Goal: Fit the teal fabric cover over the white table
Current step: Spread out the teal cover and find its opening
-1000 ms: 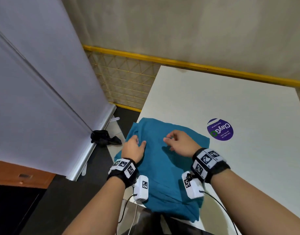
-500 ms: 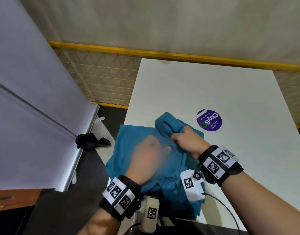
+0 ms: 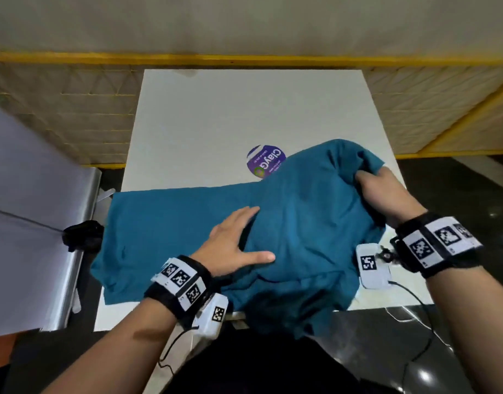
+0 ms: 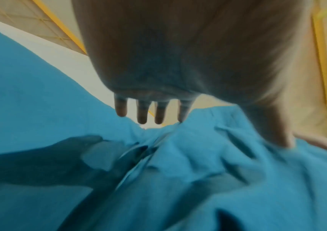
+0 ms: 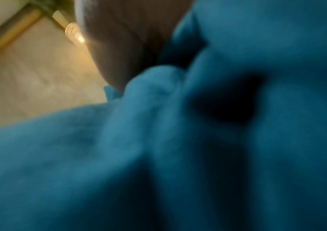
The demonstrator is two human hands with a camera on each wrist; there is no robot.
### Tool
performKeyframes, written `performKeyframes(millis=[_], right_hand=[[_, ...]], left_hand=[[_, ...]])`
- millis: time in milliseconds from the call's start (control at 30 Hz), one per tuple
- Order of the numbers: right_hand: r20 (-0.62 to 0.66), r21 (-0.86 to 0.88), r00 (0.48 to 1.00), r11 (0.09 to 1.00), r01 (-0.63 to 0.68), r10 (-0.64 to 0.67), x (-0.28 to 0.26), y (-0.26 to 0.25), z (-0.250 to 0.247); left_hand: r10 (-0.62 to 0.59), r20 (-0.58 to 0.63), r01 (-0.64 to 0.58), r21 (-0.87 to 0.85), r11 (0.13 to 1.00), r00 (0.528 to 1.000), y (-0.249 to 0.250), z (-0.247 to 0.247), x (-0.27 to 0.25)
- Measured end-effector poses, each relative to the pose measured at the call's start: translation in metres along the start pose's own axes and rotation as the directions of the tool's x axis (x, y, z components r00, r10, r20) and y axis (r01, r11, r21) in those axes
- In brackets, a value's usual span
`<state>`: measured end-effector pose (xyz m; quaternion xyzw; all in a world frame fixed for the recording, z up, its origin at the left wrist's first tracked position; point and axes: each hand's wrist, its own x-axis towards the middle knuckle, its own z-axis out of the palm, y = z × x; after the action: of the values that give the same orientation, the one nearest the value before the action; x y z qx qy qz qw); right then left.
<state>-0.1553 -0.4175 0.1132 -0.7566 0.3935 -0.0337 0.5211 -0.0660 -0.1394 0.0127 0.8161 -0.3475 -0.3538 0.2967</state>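
The teal fabric cover [image 3: 165,223] lies partly unfolded across the near end of the white table [image 3: 244,109], and one fold hangs over the near edge. My left hand [image 3: 238,240] lies flat on the cloth with its fingers spread and straight; in the left wrist view the fingers [image 4: 141,115] hang straight above the cover [image 4: 40,93]. At the table's right edge my right hand [image 3: 384,191] grips a bunched, lifted part of the cover. The right wrist view is filled with blurred teal cloth [image 5: 178,156], so the fingers are hidden there.
A round purple sticker [image 3: 266,160] sits on the tabletop, partly under the cloth. A grey panel [image 3: 31,209] leans at the left, with a black object [image 3: 82,234] at its foot. A yellow-trimmed wall [image 3: 244,59] stands behind the table.
My right hand has pulled the gripped fold to the right, spreading the cover across the table's width. My left hand has opened flat on the cloth. The head view has turned to face the table squarely.
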Motion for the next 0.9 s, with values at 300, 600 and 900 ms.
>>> performKeyframes(millis=[300, 600, 900], right_hand=[[0.421, -0.696, 0.894, 0.576, 0.428, -0.156, -0.019, 0.135, 0.019], [0.549, -0.65, 0.81, 0.502, 0.57, -0.208, 0.013, 0.17, 0.011], [0.233, -0.695, 0.916, 0.603, 0.391, -0.326, 0.042, 0.098, -0.026]], left_hand=[[-0.284, -0.055, 0.259, 0.606, 0.752, 0.957, -0.013, 0.074, 0.008], [-0.369, -0.348, 0.502, 0.481, 0.718, 0.862, -0.074, 0.002, -0.063], [-0.404, -0.573, 0.598, 0.196, 0.777, 0.713, -0.08, -0.077, -0.077]])
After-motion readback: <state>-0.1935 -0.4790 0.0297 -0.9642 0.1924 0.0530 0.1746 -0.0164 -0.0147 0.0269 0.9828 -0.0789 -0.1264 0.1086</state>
